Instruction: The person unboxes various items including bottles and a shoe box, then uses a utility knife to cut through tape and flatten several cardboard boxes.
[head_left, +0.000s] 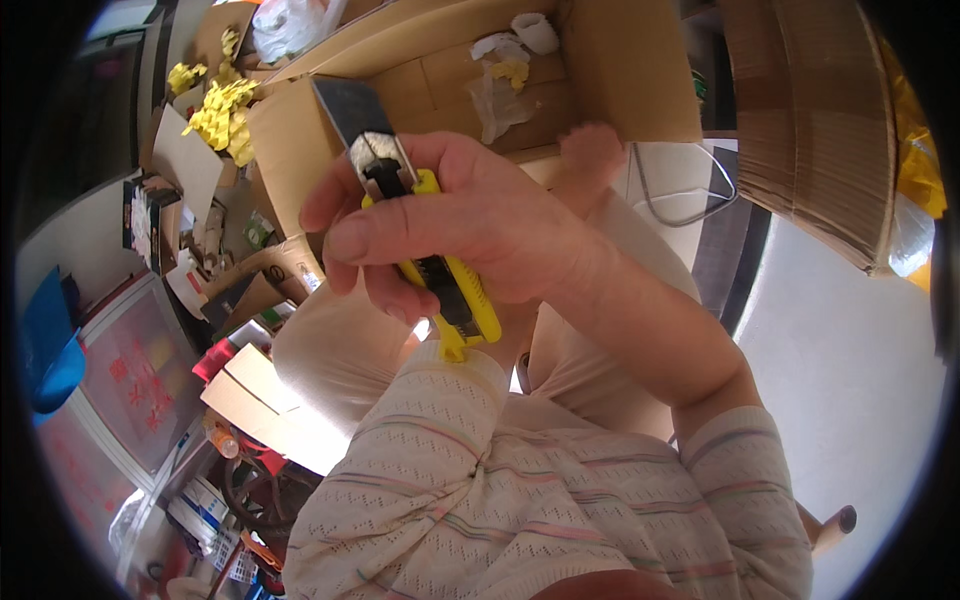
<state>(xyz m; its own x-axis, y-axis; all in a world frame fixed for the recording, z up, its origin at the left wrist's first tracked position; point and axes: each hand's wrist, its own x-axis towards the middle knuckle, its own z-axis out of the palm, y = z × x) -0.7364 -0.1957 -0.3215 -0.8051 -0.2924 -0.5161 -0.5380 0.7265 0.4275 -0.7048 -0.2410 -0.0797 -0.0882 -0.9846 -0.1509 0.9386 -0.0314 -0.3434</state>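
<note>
My right hand (450, 225) holds a yellow and black snap-off utility knife (469, 300), its wide dark blade (352, 109) extended and pointing up and left. The thumb lies across the knife's body. Beneath the right wrist my left forearm crosses, partly hidden. My left hand (592, 154) is blurred near the front edge of a large open cardboard box (630, 67); whether it grips anything cannot be made out. Inside the box lie a white foam-like piece (535, 34), a clear plastic scrap (499, 109) and a yellow paper scrap (511, 73).
Another tall cardboard box (810, 127) stands at the right, above the pale floor (840, 360). Crumpled yellow paper (225, 112) and cardboard pieces pile up at the left. A bent metal tube frame (690, 217) rests beside the open box. A blue plastic object (56, 360) is at far left.
</note>
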